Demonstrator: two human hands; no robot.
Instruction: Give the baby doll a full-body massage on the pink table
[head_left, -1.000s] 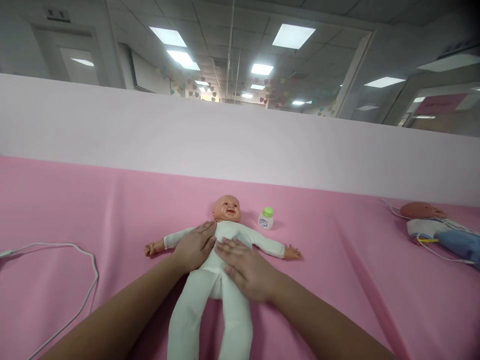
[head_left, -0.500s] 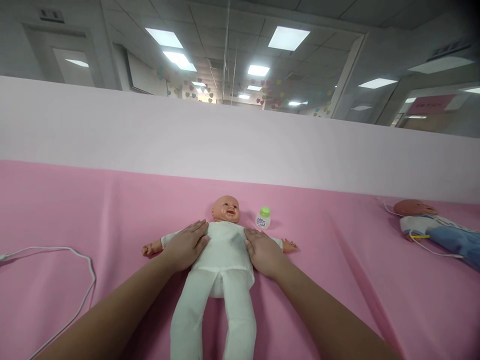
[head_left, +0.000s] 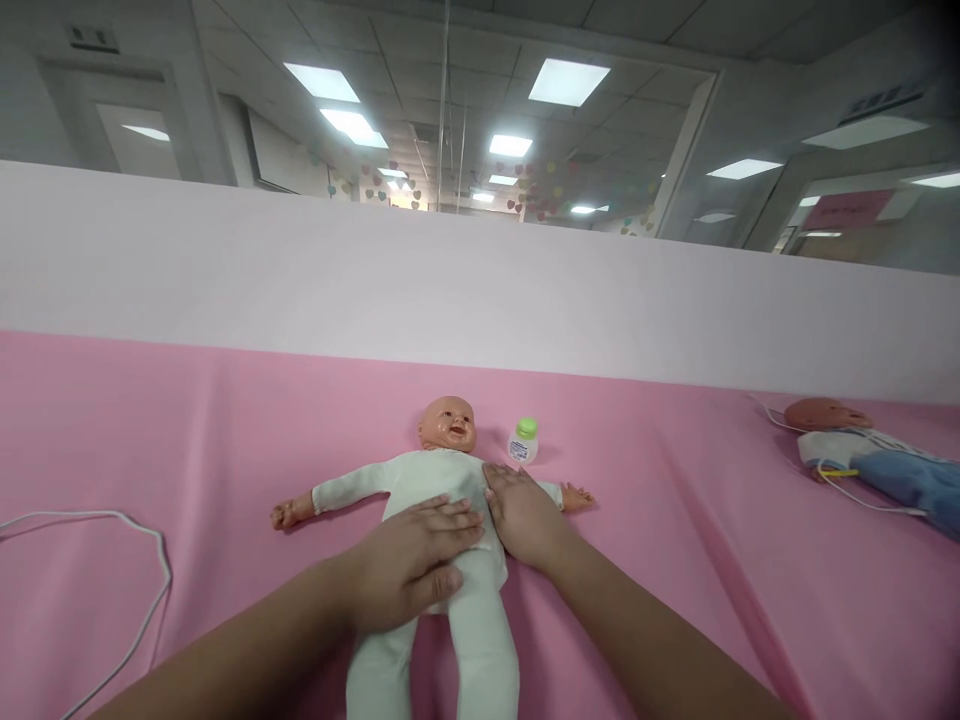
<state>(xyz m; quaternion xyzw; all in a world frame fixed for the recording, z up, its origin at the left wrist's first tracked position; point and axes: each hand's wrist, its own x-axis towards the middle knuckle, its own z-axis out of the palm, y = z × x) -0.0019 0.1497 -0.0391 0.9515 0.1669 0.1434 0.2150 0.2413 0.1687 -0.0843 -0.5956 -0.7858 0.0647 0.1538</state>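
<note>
A baby doll (head_left: pixel 435 480) in a white cloth suit lies on its back, head away from me and arms spread wide. My left hand (head_left: pixel 420 560) rests flat across its belly, fingers stretched toward the right. Against the doll's side and shoulder at the right lies my right hand (head_left: pixel 525 505), its fingers extended and pointing up and inward. Neither hand grips anything. Just beyond my right hand stands a small clear bottle (head_left: pixel 523 441) with a green cap, next to the doll's head.
Pink cloth (head_left: pixel 247 430) covers the table. A second doll (head_left: pixel 877 450) in blue and white, with a thin tube, lies at far right. A white cable (head_left: pixel 161 560) curves along the left. Behind runs a low white wall (head_left: pixel 375 290) topped by glass.
My left hand has slid from the doll's left-side shoulder down and rightward onto its belly, uncovering the arm there. My right hand stays nearly in place. The view has shifted slightly.
</note>
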